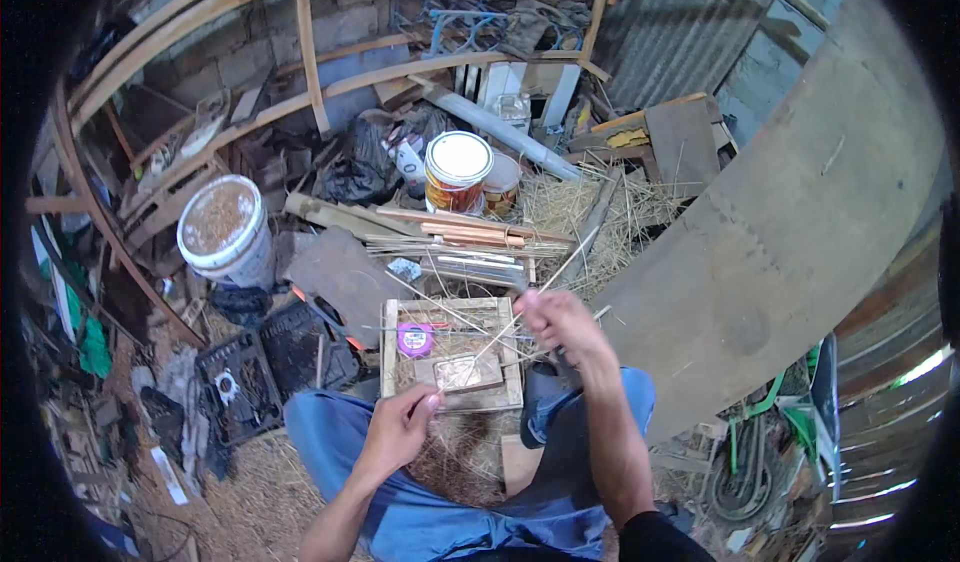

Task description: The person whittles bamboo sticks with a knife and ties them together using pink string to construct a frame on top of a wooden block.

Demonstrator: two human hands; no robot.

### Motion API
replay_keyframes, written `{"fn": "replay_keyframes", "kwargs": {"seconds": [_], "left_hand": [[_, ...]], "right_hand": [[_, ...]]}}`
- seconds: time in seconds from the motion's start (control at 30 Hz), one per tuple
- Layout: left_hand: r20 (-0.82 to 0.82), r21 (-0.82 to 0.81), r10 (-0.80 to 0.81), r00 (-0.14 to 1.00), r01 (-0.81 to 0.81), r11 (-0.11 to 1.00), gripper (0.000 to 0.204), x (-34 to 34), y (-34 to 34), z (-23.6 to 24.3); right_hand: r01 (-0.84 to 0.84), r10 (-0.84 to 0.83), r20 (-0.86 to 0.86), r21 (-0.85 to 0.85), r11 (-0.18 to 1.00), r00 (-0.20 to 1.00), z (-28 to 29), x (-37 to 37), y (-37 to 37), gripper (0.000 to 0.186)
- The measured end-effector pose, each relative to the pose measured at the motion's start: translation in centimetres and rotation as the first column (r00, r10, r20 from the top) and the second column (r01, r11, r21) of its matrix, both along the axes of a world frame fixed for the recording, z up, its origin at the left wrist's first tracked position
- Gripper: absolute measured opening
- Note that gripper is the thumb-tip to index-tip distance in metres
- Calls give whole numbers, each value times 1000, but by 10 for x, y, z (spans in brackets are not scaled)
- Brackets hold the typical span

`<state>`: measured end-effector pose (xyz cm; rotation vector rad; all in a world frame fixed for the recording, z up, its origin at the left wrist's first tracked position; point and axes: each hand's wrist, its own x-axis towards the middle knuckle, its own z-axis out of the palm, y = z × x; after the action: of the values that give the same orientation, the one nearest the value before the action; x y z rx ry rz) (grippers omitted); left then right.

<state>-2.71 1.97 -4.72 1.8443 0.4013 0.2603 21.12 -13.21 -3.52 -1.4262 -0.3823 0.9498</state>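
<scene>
My right hand (565,327) is closed in a fist above the right edge of a shallow wooden frame box (390,362). A dark tool, its kind unclear, shows at both sides of that fist. A thin pale strip (575,254), like split bamboo or cane, slants past the fist down toward my left hand (402,430). At the box's near edge, the left fingers pinch what looks like its lower end. Another thin strip (425,294) crosses it over the box. Inside lie a purple tape measure (415,339) and a small wooden block (480,373).
Beyond the box lies a pile of wood and cane strips (460,237). Buckets (460,162) stand behind it, with another white bucket (225,227) at the left. An open black tool case (275,362) lies left of my knees. A large board (760,232) leans at the right.
</scene>
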Motion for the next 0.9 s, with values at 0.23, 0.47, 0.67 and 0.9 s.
{"fn": "replay_keyframes", "kwargs": {"seconds": [0.23, 0.47, 0.67, 0.9], "left_hand": [[-67, -51, 48, 997, -51, 997, 21, -51, 11, -1], [46, 23, 65, 997, -67, 998, 22, 7, -25, 15], [-65, -235, -20, 998, 4, 972, 22, -9, -18, 18], [-116, -187, -85, 990, 62, 980, 21, -38, -13, 27]], "right_hand": [[-107, 106, 17, 191, 976, 994, 7, -7, -6, 39], [-467, 447, 135, 239, 851, 884, -1, -84, 27, 40], [-336, 324, 91, 172, 926, 942, 10, -38, 5, 45], [-156, 136, 117, 177, 972, 984, 3, 7, -26, 48]]}}
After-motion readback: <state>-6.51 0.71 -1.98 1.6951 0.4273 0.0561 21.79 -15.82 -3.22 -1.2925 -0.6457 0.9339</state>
